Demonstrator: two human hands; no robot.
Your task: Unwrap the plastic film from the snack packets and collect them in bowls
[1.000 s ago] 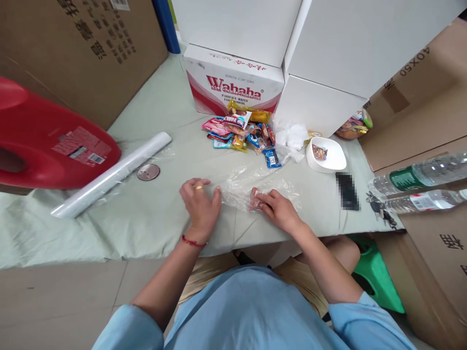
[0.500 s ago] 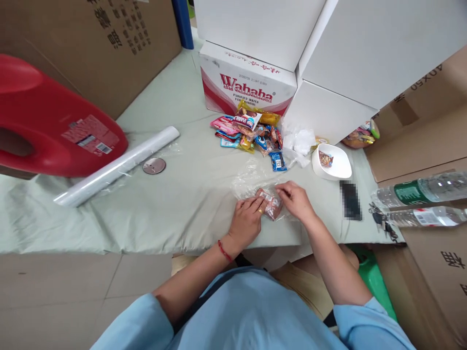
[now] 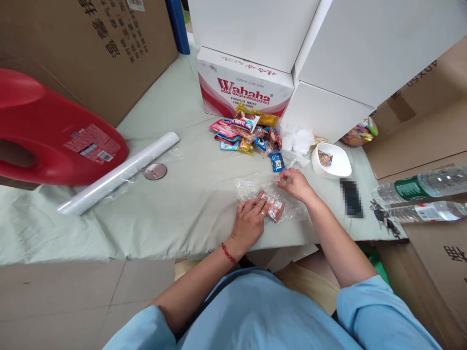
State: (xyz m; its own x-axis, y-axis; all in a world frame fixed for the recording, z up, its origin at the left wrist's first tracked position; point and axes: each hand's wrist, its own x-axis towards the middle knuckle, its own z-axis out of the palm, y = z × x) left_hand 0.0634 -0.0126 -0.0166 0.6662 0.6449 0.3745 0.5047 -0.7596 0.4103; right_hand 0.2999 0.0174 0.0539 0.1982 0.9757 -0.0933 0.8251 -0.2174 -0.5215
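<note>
Head: left hand (image 3: 248,221) palm down, fingers extended on packet (image 3: 276,209); right hand (image 3: 296,184) curled at film (image 3: 248,185), hold unclear.

Our forearms (image 3: 330,238) converge.
Our left hand (image 3: 250,224) lies palm-down; our right hand (image 3: 296,184) sits farther forward, fingers bent.

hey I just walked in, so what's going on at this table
A person in a blue top rests the left hand on a small reddish-brown wrapped packet, lying on a crumpled clear plastic sheet. The right hand is at the sheet's far side; whether it grips it is unclear. Colourful wrapped snacks lie piled beyond.
</note>
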